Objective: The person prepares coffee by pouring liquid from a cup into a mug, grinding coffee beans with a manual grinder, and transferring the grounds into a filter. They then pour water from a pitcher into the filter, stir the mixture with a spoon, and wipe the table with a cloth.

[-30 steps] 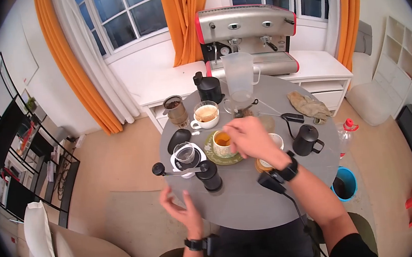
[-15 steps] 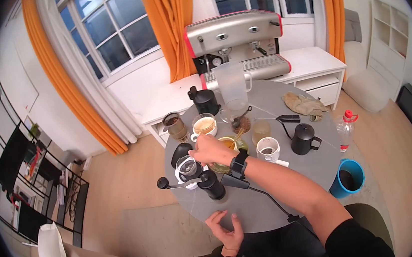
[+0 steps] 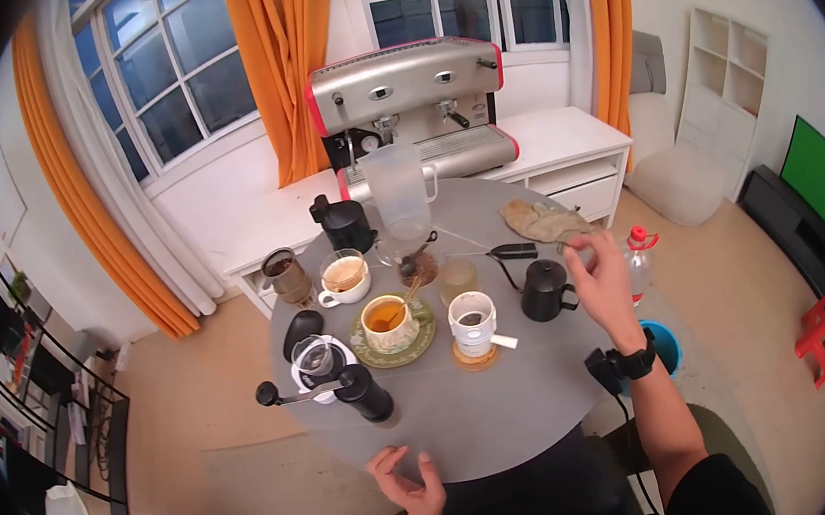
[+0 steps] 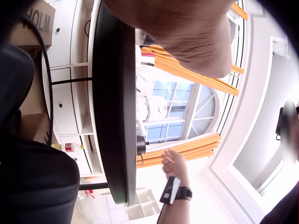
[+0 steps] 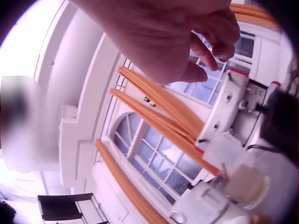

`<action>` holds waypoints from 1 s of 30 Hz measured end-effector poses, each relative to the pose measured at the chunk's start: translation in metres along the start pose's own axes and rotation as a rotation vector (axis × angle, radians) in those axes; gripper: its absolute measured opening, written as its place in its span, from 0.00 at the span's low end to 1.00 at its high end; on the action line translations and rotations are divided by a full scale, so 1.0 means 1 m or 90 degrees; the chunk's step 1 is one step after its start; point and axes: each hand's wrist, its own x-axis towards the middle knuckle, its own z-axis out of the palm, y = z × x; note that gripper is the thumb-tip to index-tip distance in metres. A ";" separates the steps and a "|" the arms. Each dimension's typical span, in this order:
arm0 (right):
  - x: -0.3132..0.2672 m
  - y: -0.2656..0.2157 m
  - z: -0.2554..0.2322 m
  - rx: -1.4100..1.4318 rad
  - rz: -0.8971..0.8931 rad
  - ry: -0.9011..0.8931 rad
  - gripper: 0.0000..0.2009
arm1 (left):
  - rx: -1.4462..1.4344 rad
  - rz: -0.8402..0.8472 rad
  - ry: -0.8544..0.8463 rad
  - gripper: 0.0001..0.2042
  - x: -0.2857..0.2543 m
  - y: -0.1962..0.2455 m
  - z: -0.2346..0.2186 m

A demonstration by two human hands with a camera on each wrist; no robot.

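My right hand [image 3: 601, 283] hovers over the table's right side, beside the black lidded pitcher [image 3: 543, 290], its fingers loosely bent. In the right wrist view the same hand [image 5: 177, 39] has nothing between thumb and fingers. Near the front edge, my left hand [image 3: 412, 487] hangs relaxed and holds nothing. A patterned cup [image 3: 389, 332] of amber liquid with a gold-coloured spoon stands on a green saucer [image 3: 421, 342]. To its right, a white cup-like vessel [image 3: 473, 324] with a handle sits over a round wooden coaster [image 3: 477, 359].
A hand grinder [image 3: 365, 395] stands front left, beside a glass on a scale [image 3: 340, 351]. Behind are a milky coffee cup [image 3: 347, 282], a black pot [image 3: 344, 226], a clear jug [image 3: 399, 194] and a crumpled cloth [image 3: 539, 219]. A blue bucket [image 3: 665, 347] is beyond the right edge.
My right hand went from beside the patterned cup to near the scale, then across to the right by the pitcher. The left hand stays near the front edge. The head view has shifted.
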 end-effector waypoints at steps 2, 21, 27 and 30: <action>-0.021 0.065 -0.009 -0.075 0.048 -0.027 0.18 | -0.055 0.002 -0.041 0.18 0.001 0.013 0.006; -0.035 0.075 -0.024 0.471 0.481 -0.364 0.19 | -0.088 0.135 -0.560 0.32 0.080 0.117 0.102; -0.009 0.038 -0.079 0.428 0.414 -0.387 0.18 | -0.108 0.158 -0.568 0.45 0.098 0.136 0.123; 0.002 0.012 -0.102 0.384 0.391 -0.398 0.18 | -0.143 0.164 -0.552 0.48 0.100 0.144 0.132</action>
